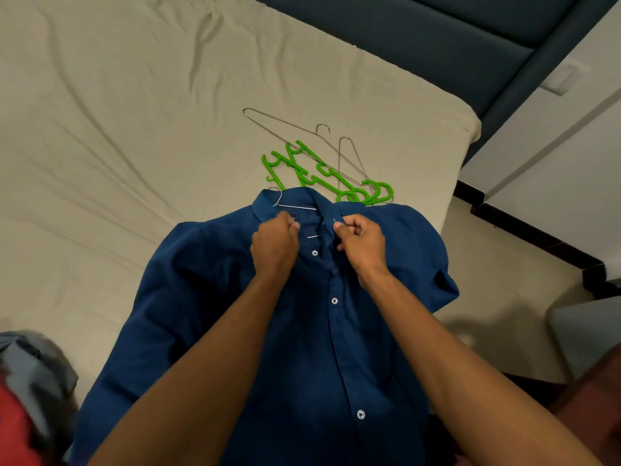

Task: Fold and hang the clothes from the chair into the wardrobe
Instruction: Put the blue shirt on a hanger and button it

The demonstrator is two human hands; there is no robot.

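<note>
A dark blue button-up shirt (215, 297) lies face up on the bed, collar pointing away from me. A wire hanger (280, 200) sits inside it, with its hook sticking out past the collar. My left hand (274, 245) pinches the left side of the collar opening. On the other side, my right hand (361, 243) pinches the placket edge by the top button. White buttons run down the front.
Green plastic hangers (304, 169) and bare wire hangers (295, 129) lie on the beige bedsheet (117, 129) beyond the collar. A dark blue headboard (437, 38) is at top right. Grey and red clothes (30, 381) are at bottom left. The floor is to the right.
</note>
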